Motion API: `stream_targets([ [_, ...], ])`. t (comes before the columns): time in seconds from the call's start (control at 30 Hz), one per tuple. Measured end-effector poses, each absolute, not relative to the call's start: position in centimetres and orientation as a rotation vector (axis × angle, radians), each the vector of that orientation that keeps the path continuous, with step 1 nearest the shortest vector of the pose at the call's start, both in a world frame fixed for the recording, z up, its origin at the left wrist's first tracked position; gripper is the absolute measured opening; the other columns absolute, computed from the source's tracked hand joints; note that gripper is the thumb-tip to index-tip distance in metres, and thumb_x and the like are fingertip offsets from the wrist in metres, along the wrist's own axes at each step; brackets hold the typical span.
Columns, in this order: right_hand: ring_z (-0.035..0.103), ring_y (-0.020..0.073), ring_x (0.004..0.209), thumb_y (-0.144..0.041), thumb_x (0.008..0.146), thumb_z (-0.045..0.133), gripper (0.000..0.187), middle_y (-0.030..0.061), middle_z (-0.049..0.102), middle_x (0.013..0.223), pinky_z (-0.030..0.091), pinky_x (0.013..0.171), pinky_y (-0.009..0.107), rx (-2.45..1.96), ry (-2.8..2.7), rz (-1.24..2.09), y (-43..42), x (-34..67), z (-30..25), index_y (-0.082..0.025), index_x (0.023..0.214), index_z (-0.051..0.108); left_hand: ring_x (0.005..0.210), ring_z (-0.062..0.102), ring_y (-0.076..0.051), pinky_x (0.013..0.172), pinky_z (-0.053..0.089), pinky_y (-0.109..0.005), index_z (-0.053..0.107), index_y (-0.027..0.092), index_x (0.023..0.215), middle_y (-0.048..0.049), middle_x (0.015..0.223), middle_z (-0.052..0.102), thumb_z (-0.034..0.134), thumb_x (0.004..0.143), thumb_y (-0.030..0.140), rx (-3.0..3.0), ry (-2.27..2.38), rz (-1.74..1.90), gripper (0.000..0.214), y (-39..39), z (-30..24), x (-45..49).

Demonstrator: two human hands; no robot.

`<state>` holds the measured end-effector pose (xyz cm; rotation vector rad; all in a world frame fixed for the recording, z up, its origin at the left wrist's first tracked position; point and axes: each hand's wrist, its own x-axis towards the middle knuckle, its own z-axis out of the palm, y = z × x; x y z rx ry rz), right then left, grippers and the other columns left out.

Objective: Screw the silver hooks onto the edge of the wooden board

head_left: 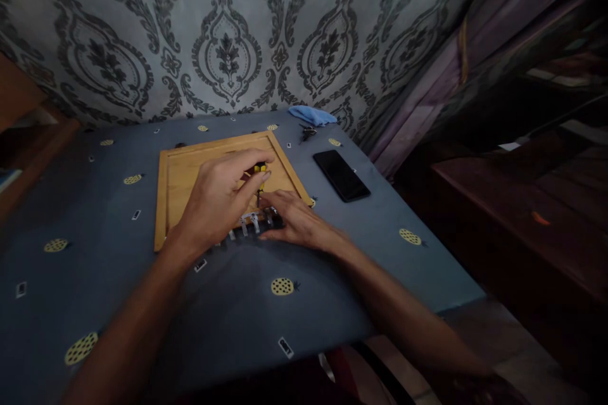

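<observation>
A yellow-and-black screwdriver (pixel 259 186) is pinched by its handle between the thumb and fingers of my left hand (pixel 216 199). Its shaft points down at the front edge of a wooden framed board (pixel 183 185). Along that edge sits a row of shiny metal hooks (pixel 255 223), partly hidden by my hands. My right hand (pixel 297 221) wraps round the right end of this row, thumb in front and fingers behind, close to the screwdriver's lower end. The exact contact at the screwdriver's tip is too small to tell.
The board lies on a table with a grey-blue pineapple-print cloth (pixel 332 294). To the right are a black phone (pixel 341 175), a small dark bunch that looks like keys (pixel 307 133) and a blue rag (pixel 312 116). Patterned wall (pixel 280 25) stands behind.
</observation>
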<state>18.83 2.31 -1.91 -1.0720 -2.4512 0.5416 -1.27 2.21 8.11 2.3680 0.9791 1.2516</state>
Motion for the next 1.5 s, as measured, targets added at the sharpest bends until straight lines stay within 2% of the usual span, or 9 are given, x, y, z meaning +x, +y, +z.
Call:
stream_targets([
  [0.1, 0.064, 0.0327, 0.113, -0.048, 0.086, 0.084, 0.069, 0.014, 0.07, 0.122, 0.052, 0.096, 0.05, -1.047, -2.43, 0.54, 2.1, 18.7, -1.9, -0.023, 0.142, 0.052, 0.084, 0.075, -0.014, 0.081, 0.061, -0.024, 0.078, 0.018, 0.109, -0.0049, 0.105, 0.082, 0.064, 0.094, 0.015, 2.369, 1.02, 1.268, 0.021, 2.1, 7.9, -1.8],
  [0.2, 0.064, 0.0326, 0.114, -0.049, 0.086, 0.084, 0.07, 0.0137, 0.07, 0.124, 0.052, 0.098, 0.05, -1.049, -2.424, 0.532, 2.0, 18.5, -2.0, -0.023, 0.143, 0.051, 0.081, 0.075, -0.014, 0.079, 0.06, -0.024, 0.078, 0.017, 0.11, -0.0054, 0.104, 0.082, 0.065, 0.095, 0.016, 2.377, 1.028, 1.24, 0.02, 2.1, 7.3, -2.2],
  [0.63, 0.064, 0.0308, 0.105, -0.049, 0.084, 0.085, 0.056, 0.0124, 0.071, 0.111, 0.05, 0.091, 0.043, -1.074, -2.462, 0.447, 1.7, 17.5, -2.7, -0.018, 0.122, 0.059, 0.092, 0.077, -0.018, 0.086, 0.061, -0.031, 0.077, 0.019, 0.113, -0.0056, 0.113, 0.082, 0.06, 0.096, 0.016, 2.392, 1.031, 1.162, 0.024, 2.1, 6.6, -2.3],
  [0.97, 0.063, 0.0299, 0.102, -0.056, 0.09, 0.078, 0.046, 0.011, 0.07, 0.107, 0.05, 0.089, 0.044, -1.062, -2.445, 0.469, 1.8, 17.5, -3.0, -0.02, 0.112, 0.06, 0.093, 0.076, -0.019, 0.081, 0.058, -0.03, 0.075, 0.017, 0.112, -0.0059, 0.105, 0.082, 0.059, 0.098, 0.014, 2.469, 0.989, 1.126, 0.021, 1.9, 6.9, -2.3],
  [1.2, 0.064, 0.0306, 0.106, -0.054, 0.092, 0.075, 0.048, 0.0121, 0.071, 0.112, 0.051, 0.091, 0.045, -1.031, -2.434, 0.521, 1.8, 17.5, -2.9, -0.02, 0.123, 0.06, 0.096, 0.076, -0.02, 0.081, 0.058, -0.031, 0.074, 0.019, 0.11, -0.005, 0.104, 0.081, 0.057, 0.099, 0.014, 2.494, 1.022, 1.059, 0.021, 1.6, 7.6, -2.3],
  [1.5, 0.065, 0.0328, 0.11, -0.057, 0.094, 0.072, 0.05, 0.0142, 0.071, 0.114, 0.052, 0.098, 0.05, -1.011, -2.434, 0.538, 1.9, 17.7, -3.3, -0.018, 0.123, 0.06, 0.101, 0.075, -0.02, 0.086, 0.058, -0.032, 0.073, 0.021, 0.113, -0.0048, 0.111, 0.08, 0.052, 0.1, 0.014, 2.47, 0.953, 1.015, 0.025, 1.6, 7.3, -2.2],
])
